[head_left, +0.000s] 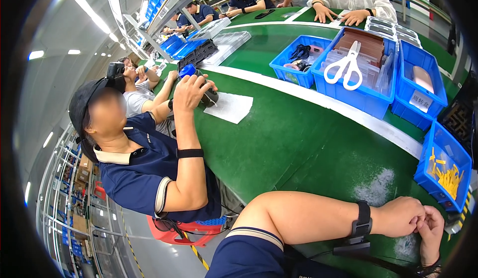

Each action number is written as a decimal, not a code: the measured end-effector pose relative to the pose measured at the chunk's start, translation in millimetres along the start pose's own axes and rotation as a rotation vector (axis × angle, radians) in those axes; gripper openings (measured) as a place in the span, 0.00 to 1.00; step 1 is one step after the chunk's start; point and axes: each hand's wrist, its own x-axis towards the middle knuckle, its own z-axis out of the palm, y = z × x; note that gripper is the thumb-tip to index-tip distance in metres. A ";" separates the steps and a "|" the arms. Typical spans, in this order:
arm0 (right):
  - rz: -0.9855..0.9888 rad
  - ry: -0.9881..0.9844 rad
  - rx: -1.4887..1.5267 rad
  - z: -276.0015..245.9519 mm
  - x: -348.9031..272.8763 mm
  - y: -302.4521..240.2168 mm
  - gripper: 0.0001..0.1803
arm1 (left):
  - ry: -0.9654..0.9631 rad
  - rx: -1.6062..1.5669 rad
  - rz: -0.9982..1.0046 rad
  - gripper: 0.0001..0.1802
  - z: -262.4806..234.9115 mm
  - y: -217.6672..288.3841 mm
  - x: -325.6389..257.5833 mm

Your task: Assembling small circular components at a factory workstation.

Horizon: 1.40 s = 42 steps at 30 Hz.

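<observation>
At a green worktable (298, 153), the wearer's two hands met on the near side of a small blue bin (432, 192) of yellow strips (449, 181). The left hand (398, 217), with a black band (362, 215) round its wrist, reached in from the left; the right hand (430, 228) stood up against it. The fingers of both were curled inward and touched at the tips. Whether they pinched anything could not be told, as the fingers hid the space between them. The yellow strips, the loose things nearest the hands, lay inside that small bin. A patch of white powder (376, 186) was spread on the table to the bin's left.

Beyond the bin stood another blue box (406, 109) with a pink object (423, 78). Beyond it and to the left was a large blue crate (348, 97) of brown and clear pieces, white scissors (351, 59) resting on top.

Well to the bin's left, a co-worker in a navy shirt (134, 153) held a dark bottle-like thing (211, 97) with a blue top beside a white sheet (234, 109).
</observation>
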 end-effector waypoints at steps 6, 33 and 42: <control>0.000 -0.014 0.019 -0.5 -1.6 0.1 0.20 | -0.017 -0.006 -0.006 0.03 -0.7 0.8 -0.6; 0.005 0.026 -0.047 -5.3 -1.9 4.0 0.21 | -0.023 0.011 0.015 0.03 2.8 -3.7 -0.3; 0.022 0.030 -0.060 -0.1 -0.4 0.3 0.19 | -0.008 -0.021 -0.012 0.04 1.5 -0.1 -1.5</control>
